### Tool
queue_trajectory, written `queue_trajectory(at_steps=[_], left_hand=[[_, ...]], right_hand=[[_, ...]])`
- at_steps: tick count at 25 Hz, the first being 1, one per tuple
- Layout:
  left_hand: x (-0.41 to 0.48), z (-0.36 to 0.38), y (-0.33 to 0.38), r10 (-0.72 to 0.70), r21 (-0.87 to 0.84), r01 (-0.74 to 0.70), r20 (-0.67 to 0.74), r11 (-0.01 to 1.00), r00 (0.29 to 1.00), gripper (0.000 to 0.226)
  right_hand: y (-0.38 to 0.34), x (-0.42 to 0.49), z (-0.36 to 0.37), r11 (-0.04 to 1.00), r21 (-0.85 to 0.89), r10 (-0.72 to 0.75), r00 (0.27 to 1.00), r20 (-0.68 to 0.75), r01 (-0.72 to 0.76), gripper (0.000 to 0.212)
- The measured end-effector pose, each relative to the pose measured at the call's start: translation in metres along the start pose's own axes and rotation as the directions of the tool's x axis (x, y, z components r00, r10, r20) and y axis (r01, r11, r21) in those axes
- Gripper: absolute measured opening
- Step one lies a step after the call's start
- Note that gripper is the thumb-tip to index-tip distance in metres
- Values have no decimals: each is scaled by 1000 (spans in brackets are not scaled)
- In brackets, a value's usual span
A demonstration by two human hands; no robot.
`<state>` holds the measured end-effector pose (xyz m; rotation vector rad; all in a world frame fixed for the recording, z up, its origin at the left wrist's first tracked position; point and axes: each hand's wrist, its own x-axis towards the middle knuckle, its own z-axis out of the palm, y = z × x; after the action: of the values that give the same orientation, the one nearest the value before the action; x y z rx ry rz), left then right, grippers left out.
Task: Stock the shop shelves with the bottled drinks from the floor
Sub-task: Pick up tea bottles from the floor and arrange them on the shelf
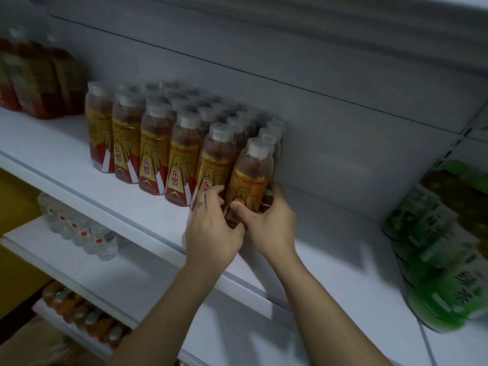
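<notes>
The person holds, between both hands, one clear plastic bottle of amber drink (pixel 249 178) with a gold-and-red label and a white cap. It stands upright at the right end of the front row on the white metal shelf (pixel 330 260), touching the bottle on its left. The left hand (pixel 214 228) curls its fingers round the bottle's lower left side, the fingertips tucked between it and that neighbour. The right hand (pixel 269 223) grips the lower right side, thumb laid across the front of the label and fingers wrapped behind. This bottle closes off a block of matching bottles (pixel 158 133), set tightly in rows that run back to the grey back panel (pixel 317 101). Farther left on the same shelf, apart from the block, stand blurred dark red bottles (pixel 34 80). At the right edge, a shrink-wrapped pack of green-labelled bottles (pixel 435 247) sits tilted. On the lower white shelf (pixel 148 273), clear water bottles (pixel 79 231) with small red labels stand in a line, and below them lie blurred orange-labelled bottles (pixel 87 315).
</notes>
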<state>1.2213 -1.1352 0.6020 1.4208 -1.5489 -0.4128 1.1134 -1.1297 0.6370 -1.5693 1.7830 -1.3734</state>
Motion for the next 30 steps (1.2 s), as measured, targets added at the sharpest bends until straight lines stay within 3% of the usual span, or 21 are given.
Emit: queue_trajectory(at_steps=[4, 11, 16, 24, 30], left_hand=[[6, 5, -6, -10, -32, 9, -6, 999, 1000, 54], [7, 10, -8, 18, 39, -17, -21, 999, 1000, 47], [-2, 4, -7, 24, -3, -24, 14, 1000, 1000, 48], [-46, -9, -14, 126, -63, -128, -33, 990, 991, 50], [-103, -28, 9, 181, -104, -187, -64, 977, 981, 46]], right_hand=[[8, 15, 13, 999, -45, 3, 999, -40, -5, 63], [9, 14, 13, 1000, -5, 8, 999, -42, -8, 55], [8, 8, 15, 998, 8, 56, 998, -40, -55, 63], [1, -48, -3, 995, 45, 91, 995, -47, -89, 71], [8, -110, -36, 998, 51, 46, 997, -62, -43, 64]])
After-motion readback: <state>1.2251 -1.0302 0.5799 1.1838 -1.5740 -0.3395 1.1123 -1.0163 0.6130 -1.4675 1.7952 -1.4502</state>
